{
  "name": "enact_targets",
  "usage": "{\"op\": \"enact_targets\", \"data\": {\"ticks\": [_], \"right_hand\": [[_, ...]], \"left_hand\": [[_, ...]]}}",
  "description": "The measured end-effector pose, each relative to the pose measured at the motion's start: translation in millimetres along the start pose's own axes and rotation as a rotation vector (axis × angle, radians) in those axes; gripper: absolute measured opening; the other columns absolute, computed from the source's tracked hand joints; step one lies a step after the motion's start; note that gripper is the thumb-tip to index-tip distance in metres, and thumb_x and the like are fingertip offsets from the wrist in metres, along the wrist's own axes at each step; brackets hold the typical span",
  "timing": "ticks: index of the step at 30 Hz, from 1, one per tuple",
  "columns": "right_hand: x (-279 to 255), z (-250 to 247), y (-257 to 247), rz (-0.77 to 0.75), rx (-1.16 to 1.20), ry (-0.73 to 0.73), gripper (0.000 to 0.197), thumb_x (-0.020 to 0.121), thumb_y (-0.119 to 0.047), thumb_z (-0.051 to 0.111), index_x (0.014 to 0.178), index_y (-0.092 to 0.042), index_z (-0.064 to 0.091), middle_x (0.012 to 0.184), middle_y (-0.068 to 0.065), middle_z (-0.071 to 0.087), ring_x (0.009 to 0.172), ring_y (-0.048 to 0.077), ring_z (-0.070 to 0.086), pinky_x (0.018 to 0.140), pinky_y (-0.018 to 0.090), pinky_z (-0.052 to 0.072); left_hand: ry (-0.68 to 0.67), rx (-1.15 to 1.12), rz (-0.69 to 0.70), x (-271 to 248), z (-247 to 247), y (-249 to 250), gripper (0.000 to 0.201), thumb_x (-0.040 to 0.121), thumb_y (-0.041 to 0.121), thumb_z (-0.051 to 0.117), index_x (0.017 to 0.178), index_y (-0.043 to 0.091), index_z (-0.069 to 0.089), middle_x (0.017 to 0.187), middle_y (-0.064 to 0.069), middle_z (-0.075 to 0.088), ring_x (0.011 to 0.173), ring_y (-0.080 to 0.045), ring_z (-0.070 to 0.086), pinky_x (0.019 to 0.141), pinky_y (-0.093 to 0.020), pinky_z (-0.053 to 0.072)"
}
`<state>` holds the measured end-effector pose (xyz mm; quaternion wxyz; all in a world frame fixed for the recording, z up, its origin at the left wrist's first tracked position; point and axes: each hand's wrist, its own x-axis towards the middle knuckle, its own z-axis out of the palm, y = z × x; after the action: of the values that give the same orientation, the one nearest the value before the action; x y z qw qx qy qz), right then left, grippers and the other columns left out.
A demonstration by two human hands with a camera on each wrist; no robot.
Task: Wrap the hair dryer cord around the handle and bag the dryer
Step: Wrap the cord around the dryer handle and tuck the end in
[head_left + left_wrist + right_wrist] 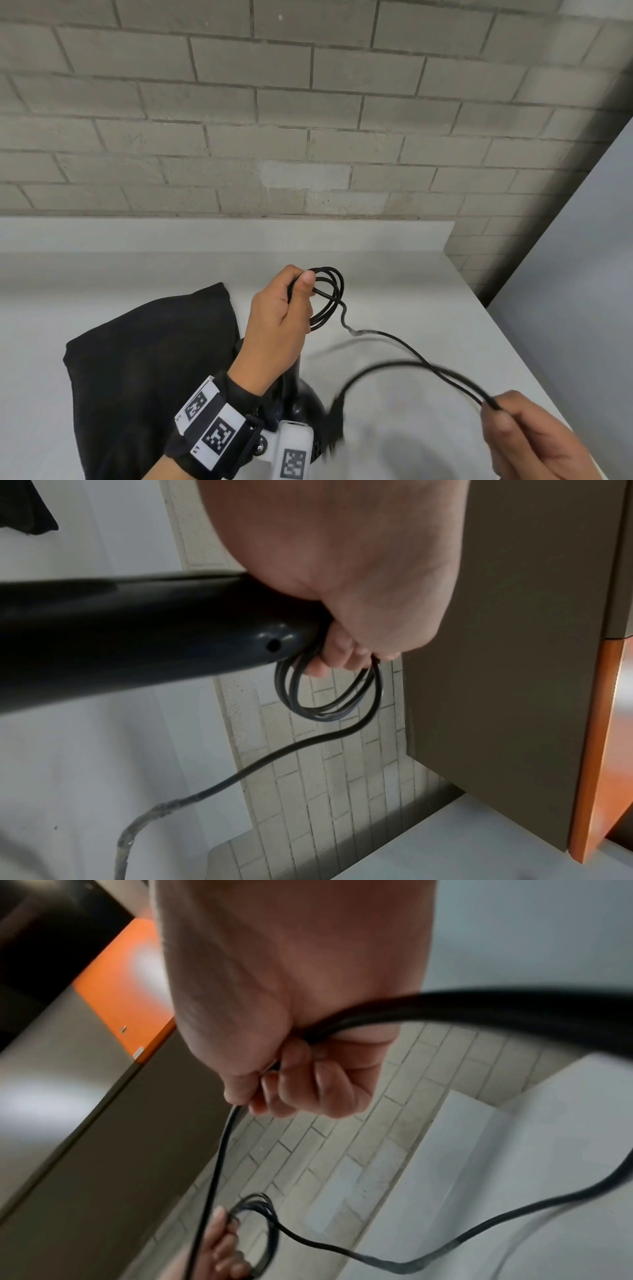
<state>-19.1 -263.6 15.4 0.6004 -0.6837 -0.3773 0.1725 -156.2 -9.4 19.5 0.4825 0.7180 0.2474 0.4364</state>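
A black hair dryer (301, 404) stands under my left hand (284, 318), its handle (143, 631) gripped together with several coils of black cord (330, 296). The coils (329, 693) hang out past my fingers. From them the loose cord (404, 346) runs right to my right hand (527, 435), which pinches it low at the right. A blurred loop of cord (359, 380) swings back from that hand toward the dryer body. In the right wrist view my right hand (291, 1069) grips the cord (219, 1153). A black cloth bag (150, 359) lies flat at the left.
All this sits on a white counter (411, 281) with a low back ledge against a grey brick wall (274, 120). A grey panel (582, 274) stands past the counter's right edge. An orange-edged cabinet (589, 750) shows in the wrist views.
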Motion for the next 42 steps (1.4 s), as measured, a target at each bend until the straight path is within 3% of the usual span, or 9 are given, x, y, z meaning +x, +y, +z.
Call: {"op": "enact_targets", "data": {"ticks": [5, 11, 14, 18, 23, 27, 30, 38, 42], "right_hand": [[6.0, 1.8, 23.4, 0.058, -0.435, -0.15, 0.026, 0.09, -0.025, 0.065, 0.065, -0.028, 0.059, 0.05, -0.002, 0.045, 0.046, 0.003, 0.032, 0.048, 0.014, 0.029], [29.9, 26.5, 53.1, -0.052, -0.885, -0.187, 0.017, 0.089, -0.047, 0.052, 0.105, -0.045, 0.058, 0.086, -0.017, 0.062, 0.079, 0.009, 0.062, 0.069, 0.025, 0.052], [51.1, 52.5, 39.8, -0.204, -0.841, -0.19, 0.039, 0.089, -0.05, 0.049, 0.123, -0.032, 0.055, 0.112, -0.013, 0.053, 0.101, 0.01, 0.053, 0.088, 0.027, 0.045], [71.7, 93.4, 11.9, -0.301, -0.562, -0.295, 0.04, 0.095, -0.054, 0.043, 0.132, -0.037, 0.042, 0.129, -0.024, 0.046, 0.122, -0.005, 0.042, 0.103, 0.019, 0.036], [61.8, 118.3, -8.7, -0.393, -0.281, -0.316, 0.013, 0.1, -0.039, 0.042, 0.112, -0.043, 0.046, 0.081, -0.021, 0.055, 0.076, 0.006, 0.057, 0.071, 0.02, 0.048], [59.5, 109.4, -24.8, -0.661, -0.596, -0.174, 0.023, 0.102, -0.039, 0.038, 0.113, -0.031, 0.056, 0.075, -0.014, 0.052, 0.061, 0.006, 0.049, 0.053, 0.025, 0.047], [66.1, 96.6, -46.5, -0.762, -0.759, -0.139, 0.024, 0.101, -0.036, 0.041, 0.106, -0.025, 0.063, 0.067, -0.008, 0.047, 0.051, 0.015, 0.046, 0.04, 0.028, 0.043], [100.9, 80.2, -89.6, -0.737, -0.763, -0.37, 0.024, 0.098, -0.042, 0.04, 0.107, -0.037, 0.062, 0.074, -0.011, 0.05, 0.063, 0.008, 0.051, 0.052, 0.024, 0.045], [119.3, 87.2, -98.7, -0.691, -0.662, -0.487, 0.019, 0.099, -0.038, 0.047, 0.104, -0.038, 0.065, 0.08, -0.015, 0.054, 0.079, 0.004, 0.055, 0.065, 0.025, 0.049]], "left_hand": [[-0.013, -0.016, 0.001, -0.3, -1.1, -1.7, 0.038, 0.095, 0.054, 0.043, 0.072, 0.026, 0.051, 0.047, 0.012, 0.04, 0.045, -0.006, 0.04, 0.051, -0.036, 0.04], [-0.038, -0.053, -0.011, -0.2, -2.9, -3.9, 0.046, 0.091, 0.059, 0.043, 0.072, 0.018, 0.05, 0.047, 0.014, 0.039, 0.044, -0.005, 0.037, 0.054, -0.033, 0.036], [-0.044, -0.074, -0.021, -1.2, -4.8, -2.6, 0.044, 0.091, 0.059, 0.044, 0.07, 0.022, 0.049, 0.049, 0.014, 0.038, 0.044, -0.005, 0.037, 0.053, -0.03, 0.035], [-0.051, -0.101, -0.026, -2.6, -7.3, -0.5, 0.045, 0.091, 0.059, 0.045, 0.069, 0.02, 0.049, 0.051, 0.012, 0.036, 0.046, -0.006, 0.035, 0.05, -0.027, 0.036], [-0.018, -0.061, -0.011, -5.3, -6.7, 0.9, 0.04, 0.092, 0.061, 0.041, 0.066, 0.031, 0.046, 0.051, 0.013, 0.036, 0.048, -0.008, 0.034, 0.051, -0.031, 0.034], [0.006, 0.049, 0.058, -7.6, -4.7, 1.5, 0.053, 0.095, 0.065, 0.032, 0.069, 0.02, 0.043, 0.054, 0.007, 0.038, 0.052, -0.014, 0.038, 0.05, -0.048, 0.04], [-0.026, 0.105, 0.132, -8.6, -6.1, 3.2, 0.061, 0.091, 0.077, 0.024, 0.071, 0.023, 0.045, 0.055, 0.008, 0.043, 0.051, -0.012, 0.042, 0.051, -0.046, 0.041], [-0.19, 0.172, 0.308, -8.6, -13.0, 7.2, 0.064, 0.089, 0.076, 0.036, 0.088, 0.014, 0.053, 0.062, -0.002, 0.046, 0.052, -0.018, 0.043, 0.051, -0.04, 0.039], [-0.164, 0.255, 0.312, -10.1, -6.0, 7.8, 0.013, 0.093, 0.049, 0.048, 0.096, 0.038, 0.054, 0.059, 0.004, 0.048, 0.051, -0.015, 0.045, 0.051, -0.031, 0.041]]}}
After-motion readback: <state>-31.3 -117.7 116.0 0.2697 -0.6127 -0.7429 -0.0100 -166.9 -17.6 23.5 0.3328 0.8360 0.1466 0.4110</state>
